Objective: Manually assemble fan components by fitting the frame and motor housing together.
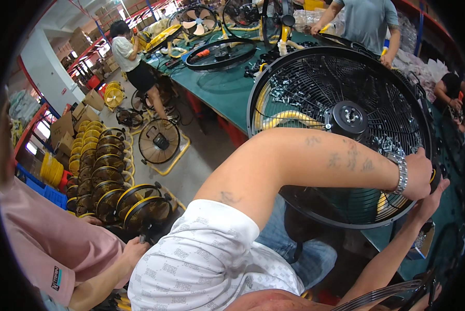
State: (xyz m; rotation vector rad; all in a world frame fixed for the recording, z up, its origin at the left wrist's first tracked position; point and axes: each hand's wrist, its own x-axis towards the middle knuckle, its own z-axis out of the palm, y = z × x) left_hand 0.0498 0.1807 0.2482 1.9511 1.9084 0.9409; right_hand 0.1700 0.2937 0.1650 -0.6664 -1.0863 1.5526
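So the big black fan (349, 118) is lying on the green table (211, 93), hanging over the near edge. It's round, so no real long axis; it's a wide flat disc with its hub side facing up at the wearer.

Both hands are at the fan's right-hand rim, so its hub sits off to the left of the grip. Left hand (418, 173) comes in across the fan's near half; right hand (432, 199) is just beside it, a bit closer to the body. Neither is clearly nearer the rim. There's a small black part with a yellow edge (433, 179) right at their fingers. Fingers look bunched in narrow, but I honestly can't tell which hand has hold of what.

Beyond the fan there's a co-worker in a grey shirt (367, 26). Left of it, rows of smaller fans (108, 176) on the floor, and somebody in a pink shirt (61, 233) nearer the wearer.
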